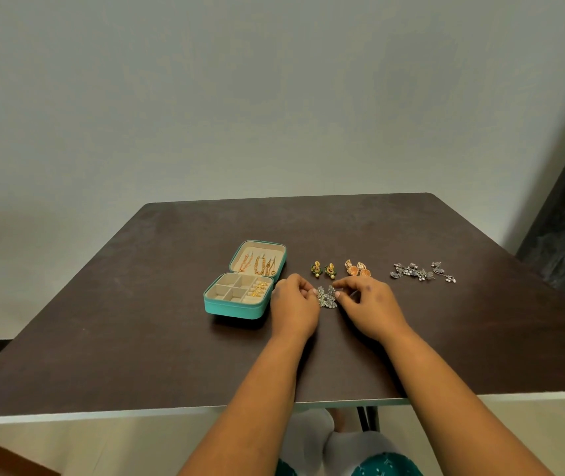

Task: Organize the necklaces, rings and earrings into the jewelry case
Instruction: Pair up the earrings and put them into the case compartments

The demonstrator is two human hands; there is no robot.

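Jewelry case of teal leatherette (231,309), square with rounded corners, lies open on the wide dark-brown table (137,338), a little left of the person's hands. Its lid (258,261) is tipped back and flat, and gold chain necklaces (260,264) hang in a row across the cream lining, so the necklace part looks finished. In the base, the cream square compartments (231,290) on the left side appear bare, while the padded slots on the right hold a few small gold rings (260,290); rings seem done too, as I see none loose on the table.

Earrings are what remain. Furthest right, well apart from the case, sits a scattered cluster of dark silver drop earrings with pale beads (422,272). Between that cluster and the case lie a pair of orange-and-gold fan-shaped earrings (358,268) and, just beside them, a pair of green-and-gold earrings with little pearl drops (323,269). All three lots are untouched on the tabletop.

Nearest the person, both hands meet over a pair of grey silver fan-shaped earrings (326,296), just to the right of the case. The left hand (293,304) has its fingers curled in, thumb and forefinger pinched on the left edge of the pair; the right hand (368,305) pinches the top right of it in the same way, other fingers loosely spread. Whether the pair is lifted or resting on the table I cannot tell.

By my reckoning the job is past halfway, with four lots of earrings yet to go into those bare compartments.
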